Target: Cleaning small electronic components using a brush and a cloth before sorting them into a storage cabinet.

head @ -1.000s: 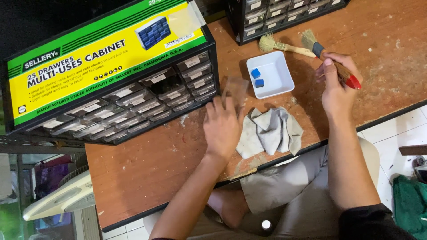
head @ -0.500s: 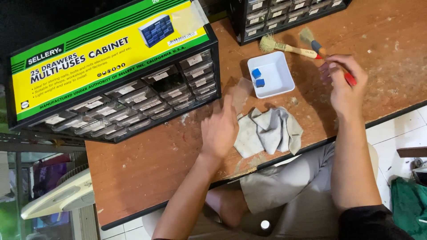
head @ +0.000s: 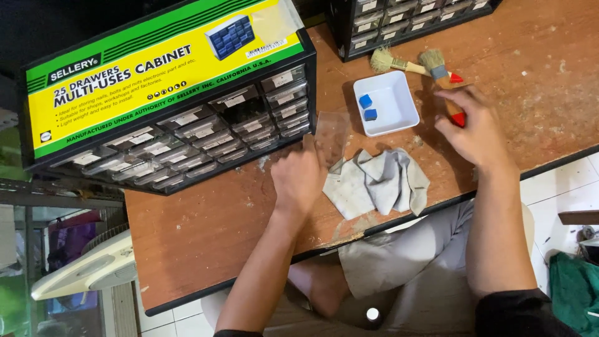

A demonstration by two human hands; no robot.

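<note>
1. Scanning from the left: a black multi-drawer cabinet [head: 187, 134] lies tipped on the wooden table [head: 206, 231], its rows of small clear drawers facing the near edge and a yellow-and-green label across its upper face. A white fan [head: 87, 268] stands on the floor below the table's left end.
2. Left hand [head: 299, 181]: closed around the lower end of a clear plastic drawer [head: 331, 134], which stands up from the fingers and leans toward the cabinet front. The drawer is see-through, roughly rectangular, and looks empty; its long axis runs near-to-far. It sits just right of the cabinet's lower right drawers, close to them but not inserted.
3. Just right of that hand, touching or nearly so, a crumpled grey cloth [head: 377, 181] lies at the near table edge.
4. Beyond the cloth: a white square tray [head: 399, 115] holding two small blue blocks [head: 367, 107] in its left part.
5. Far side of the tray: a small tan-bristled brush [head: 390, 62], handle pointing right.
6. Right hand [head: 474, 128]: fingers curled over the handle of a second brush [head: 437, 65]. Grey ferrule and bristles point far-left, the red handle tip shows at the palm. Long axis runs diagonally, from far-left to near-right.
7. Key relation: the cloth and tray lie between the two hands; the left hand is nearer the cloth, the right nearer the tray.
8. A second black drawer cabinet [head: 405, 22] stands at the far edge.
</note>
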